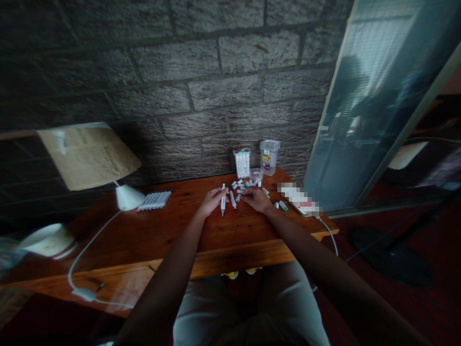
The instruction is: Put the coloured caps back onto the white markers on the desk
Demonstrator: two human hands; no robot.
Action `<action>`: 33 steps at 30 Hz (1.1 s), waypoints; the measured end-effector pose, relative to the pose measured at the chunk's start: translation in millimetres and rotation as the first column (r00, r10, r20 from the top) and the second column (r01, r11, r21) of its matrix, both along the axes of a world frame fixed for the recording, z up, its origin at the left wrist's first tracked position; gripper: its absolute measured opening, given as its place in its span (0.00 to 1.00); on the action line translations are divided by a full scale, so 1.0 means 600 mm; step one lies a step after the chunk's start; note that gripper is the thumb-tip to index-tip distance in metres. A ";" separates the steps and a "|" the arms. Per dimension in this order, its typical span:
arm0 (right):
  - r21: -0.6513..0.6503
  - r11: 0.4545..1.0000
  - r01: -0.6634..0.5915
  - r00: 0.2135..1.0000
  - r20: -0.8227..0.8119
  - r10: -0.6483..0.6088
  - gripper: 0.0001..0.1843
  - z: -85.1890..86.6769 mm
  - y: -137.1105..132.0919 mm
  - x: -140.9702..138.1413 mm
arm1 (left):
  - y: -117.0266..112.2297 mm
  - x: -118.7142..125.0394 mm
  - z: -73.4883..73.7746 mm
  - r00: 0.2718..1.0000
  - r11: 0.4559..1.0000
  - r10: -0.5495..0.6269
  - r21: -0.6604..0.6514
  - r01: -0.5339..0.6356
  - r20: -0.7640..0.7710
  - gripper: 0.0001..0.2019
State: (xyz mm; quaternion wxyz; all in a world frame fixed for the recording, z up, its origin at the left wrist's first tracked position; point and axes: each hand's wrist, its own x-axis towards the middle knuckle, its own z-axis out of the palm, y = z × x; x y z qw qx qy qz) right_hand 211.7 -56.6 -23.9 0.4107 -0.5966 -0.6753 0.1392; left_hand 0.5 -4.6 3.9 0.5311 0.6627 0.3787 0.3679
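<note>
My left hand is closed around a white marker, which stands nearly upright in the view, with narrow ends at top and bottom. My right hand is low over the table, fingertips pinched at a small white marker cap. Between the hands, another white marker with a dark end lies on the wood. Several loose caps, white with coloured ends, are scattered just beyond my fingers. Some of them are partly hidden behind my right hand.
Against the stone wall stand a clear case full of markers and a clear plastic container. Left are a row of markers, a lamp and a white bowl. A green-ended cap and a power strip lie right.
</note>
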 end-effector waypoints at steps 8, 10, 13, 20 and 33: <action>-0.008 1.000 -0.010 1.000 0.001 0.010 0.04 0.000 0.001 0.000 | 0.003 0.000 -0.004 1.000 1.000 -0.009 0.013 0.009 0.002 0.32; -0.010 1.000 -0.009 1.000 0.003 0.009 0.05 -0.001 0.001 0.000 | 0.005 -0.001 -0.007 1.000 1.000 -0.016 0.010 0.016 0.008 0.32; -0.006 1.000 -0.009 1.000 0.019 0.009 0.05 0.000 0.000 0.000 | 0.008 -0.002 -0.010 1.000 1.000 -0.023 0.016 0.023 0.008 0.33; -0.007 1.000 -0.024 0.999 0.031 0.024 0.05 0.003 -0.001 0.000 | 0.009 0.001 -0.011 1.000 1.000 -0.017 0.009 0.016 0.010 0.32; -0.008 0.999 -0.040 0.999 0.009 0.041 0.04 0.003 -0.005 -0.003 | 0.009 -0.001 -0.011 1.000 1.000 -0.016 0.027 0.016 -0.002 0.31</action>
